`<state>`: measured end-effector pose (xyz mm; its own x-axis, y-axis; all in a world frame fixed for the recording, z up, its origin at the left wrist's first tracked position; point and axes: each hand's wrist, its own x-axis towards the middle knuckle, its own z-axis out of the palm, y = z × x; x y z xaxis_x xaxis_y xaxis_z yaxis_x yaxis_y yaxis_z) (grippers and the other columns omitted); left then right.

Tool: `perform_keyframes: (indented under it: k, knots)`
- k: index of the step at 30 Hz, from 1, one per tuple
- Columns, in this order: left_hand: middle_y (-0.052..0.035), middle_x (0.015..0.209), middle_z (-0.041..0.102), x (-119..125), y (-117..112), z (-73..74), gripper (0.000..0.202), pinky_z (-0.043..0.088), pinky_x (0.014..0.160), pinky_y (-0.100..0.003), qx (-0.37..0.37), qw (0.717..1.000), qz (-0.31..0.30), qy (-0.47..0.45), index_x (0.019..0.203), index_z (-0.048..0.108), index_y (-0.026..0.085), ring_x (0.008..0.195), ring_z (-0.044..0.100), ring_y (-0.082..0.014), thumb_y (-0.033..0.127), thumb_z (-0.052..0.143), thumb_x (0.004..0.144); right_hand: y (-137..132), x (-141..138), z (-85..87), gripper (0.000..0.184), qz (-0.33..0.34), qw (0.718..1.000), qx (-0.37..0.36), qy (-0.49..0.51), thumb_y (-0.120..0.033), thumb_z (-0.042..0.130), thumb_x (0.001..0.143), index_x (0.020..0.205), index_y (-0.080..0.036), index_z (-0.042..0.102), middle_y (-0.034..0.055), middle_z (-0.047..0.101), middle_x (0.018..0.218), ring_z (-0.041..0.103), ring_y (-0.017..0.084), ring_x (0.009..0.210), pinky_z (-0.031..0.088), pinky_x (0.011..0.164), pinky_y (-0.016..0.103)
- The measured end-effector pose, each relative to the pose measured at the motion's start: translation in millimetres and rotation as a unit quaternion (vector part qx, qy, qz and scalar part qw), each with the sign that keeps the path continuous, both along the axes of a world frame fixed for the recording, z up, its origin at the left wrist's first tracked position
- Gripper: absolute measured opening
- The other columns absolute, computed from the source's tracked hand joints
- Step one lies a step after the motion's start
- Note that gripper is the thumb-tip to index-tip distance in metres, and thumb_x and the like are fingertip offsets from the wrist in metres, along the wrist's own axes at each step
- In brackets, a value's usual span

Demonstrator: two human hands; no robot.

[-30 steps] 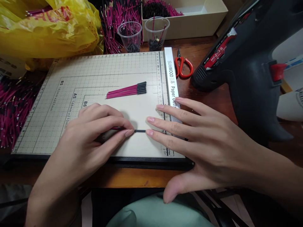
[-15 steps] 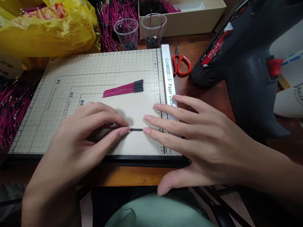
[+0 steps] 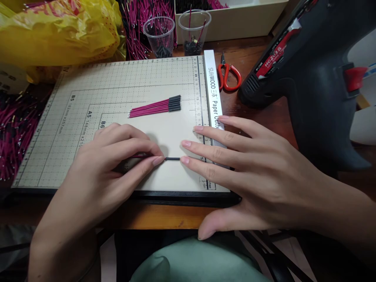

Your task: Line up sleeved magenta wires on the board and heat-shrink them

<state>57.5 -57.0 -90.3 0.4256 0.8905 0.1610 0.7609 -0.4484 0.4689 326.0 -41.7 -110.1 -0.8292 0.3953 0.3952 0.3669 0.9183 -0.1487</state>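
Between the thumb and index finger of my left hand [image 3: 108, 164] is a thin magenta wire [image 3: 137, 156], pinched near a black sleeve [image 3: 172, 159]. The sleeve lies along the board, and its right end meets the index fingertip of my right hand [image 3: 235, 164]. That hand rests flat with its fingers spread and its thumb out past the board's front edge. Several magenta wires with black sleeves [image 3: 155, 106] lie side by side behind my hands. All of this is on a cream paper cutter board [image 3: 164, 76] printed with grid lines.
Two clear plastic cups [image 3: 159, 35] with small black pieces stand behind the board. Red-handled scissors [image 3: 229, 77] lie right of the cutter's white rail [image 3: 212, 78]. A black heat gun [image 3: 305, 74] stands at right. A yellow bag [image 3: 64, 39], magenta wire bundles [image 3: 17, 137] and a box [image 3: 241, 29] surround the board.
The left fingertips now cover the red wire end that showed beside the black sleeve. The view has shifted slightly; my right hand stays spread at the sleeve's end.
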Motion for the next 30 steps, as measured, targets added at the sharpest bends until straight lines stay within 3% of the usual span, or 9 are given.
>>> perform_keyframes:
  k: [9,14,22,28,30]
  knots:
    - [0.0040,0.097,0.068,0,0,0.4,0.012,0.044,0.085,-0.025,0.004,1.000,0.002,0.005,0.093,0.069,0.024,0.089,0.062,-0.0117,0.028,0.061,0.100,0,1,-0.4,0.060,-0.004,1.000,0.003,-0.007,-0.062,0.058,0.096,0.133,-0.014,0.062,0.0129,0.065,0.143,0.059,0.031,0.137,0.046,0.118,0.057]
    - [0.0044,0.098,0.067,1,0,0.2,0.011,0.044,0.086,-0.025,0.003,1.000,-0.006,0.004,0.095,0.069,0.025,0.091,0.062,-0.0119,0.027,0.060,0.100,0,2,-0.6,0.070,0.000,1.000,-0.003,0.002,-0.069,0.059,0.092,0.131,-0.011,0.063,0.0148,0.066,0.140,0.059,0.032,0.136,0.047,0.117,0.058]
    - [0.0030,0.100,0.070,1,0,2.8,0.008,0.045,0.086,-0.027,-0.019,1.000,0.006,-0.004,0.098,0.070,0.025,0.094,0.064,-0.0139,0.028,0.063,0.099,1,1,1.0,0.068,0.001,0.999,-0.022,0.023,-0.067,0.061,0.092,0.129,-0.010,0.066,0.0155,0.069,0.137,0.060,0.033,0.136,0.049,0.115,0.057]
    - [0.0004,0.100,0.070,6,8,4.5,0.017,0.046,0.072,-0.028,-0.005,0.999,0.044,-0.005,0.106,0.069,0.027,0.087,0.065,-0.0160,0.039,0.058,0.100,5,-2,1.7,0.041,-0.061,0.996,0.012,0.070,-0.044,0.064,0.097,0.119,-0.010,0.071,0.0100,0.073,0.129,0.068,0.032,0.126,0.055,0.109,0.054]
    - [0.0002,0.099,0.069,11,15,7.9,0.018,0.046,0.077,-0.032,0.037,0.997,0.068,0.030,0.104,0.071,0.028,0.087,0.065,-0.0181,0.039,0.058,0.099,6,-4,1.8,0.034,-0.086,0.993,0.022,0.076,-0.039,0.064,0.098,0.116,-0.012,0.072,0.0085,0.075,0.126,0.069,0.031,0.124,0.057,0.107,0.053]
